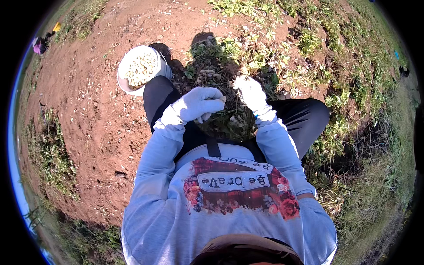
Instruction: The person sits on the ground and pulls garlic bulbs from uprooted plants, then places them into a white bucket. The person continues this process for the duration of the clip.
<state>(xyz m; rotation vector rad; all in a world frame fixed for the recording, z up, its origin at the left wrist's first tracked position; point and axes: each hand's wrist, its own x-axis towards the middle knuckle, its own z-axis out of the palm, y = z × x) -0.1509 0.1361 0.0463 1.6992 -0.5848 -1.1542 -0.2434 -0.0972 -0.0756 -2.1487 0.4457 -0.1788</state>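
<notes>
My left hand [200,103], in a white glove, has its fingers closed on a small tan thing at the fingertips, which looks like a peanut pod [224,99]. To its right, my right hand [250,92], also gloved in white, reaches into uprooted peanut plants [261,54]. A pale pod lies at its fingertips; glare hides whether the fingers grip it. Several peanut pods [208,73] lie in shadow among stems beyond the hands. Beyond my left knee stands a white bucket [121,81] holding many peanuts [140,70].
My bent legs frame the plants between them. Bare reddish soil [99,116] stretches to the left, with scattered debris. More leafy plants [308,41] run along the right. A person [39,46] in purple is far off at the upper left, near a yellow object [57,26].
</notes>
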